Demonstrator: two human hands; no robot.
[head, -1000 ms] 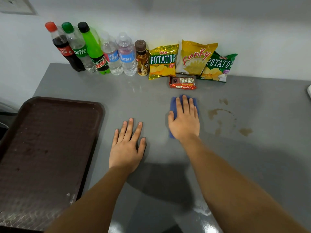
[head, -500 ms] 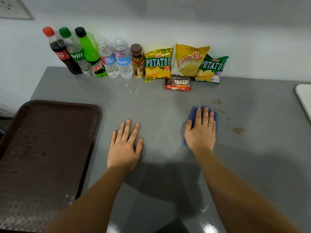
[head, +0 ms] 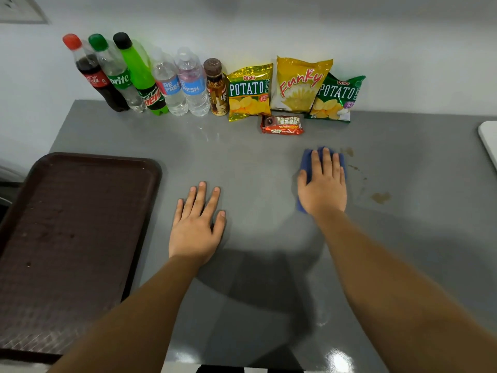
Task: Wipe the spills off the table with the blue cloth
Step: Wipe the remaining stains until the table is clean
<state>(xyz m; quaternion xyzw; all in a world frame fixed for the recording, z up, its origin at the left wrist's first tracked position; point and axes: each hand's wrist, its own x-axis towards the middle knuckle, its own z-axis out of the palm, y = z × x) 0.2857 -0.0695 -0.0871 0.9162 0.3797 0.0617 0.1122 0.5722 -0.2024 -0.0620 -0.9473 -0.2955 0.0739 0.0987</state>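
Observation:
The blue cloth (head: 307,162) lies flat on the grey table (head: 258,157), right of centre. My right hand (head: 324,188) presses down on it with fingers spread, covering most of it. Just right of the cloth are brown spills: a small spot (head: 349,151) by the fingertips, faint streaks (head: 355,168), and a larger patch (head: 380,197) further right. Palm down on the table's middle rests my left hand (head: 196,224), fingers apart and holding nothing.
A dark brown tray (head: 80,238) fills the left side. Several drink bottles (head: 139,76) and chip bags (head: 298,84) line the back wall, with a red snack bar (head: 282,124) lying in front of them. A white object (head: 489,141) sits at the right edge.
My right hand slid the cloth rightward over the large middle spill, then a little farther away; only faint streaks show there now. My left hand stayed in place.

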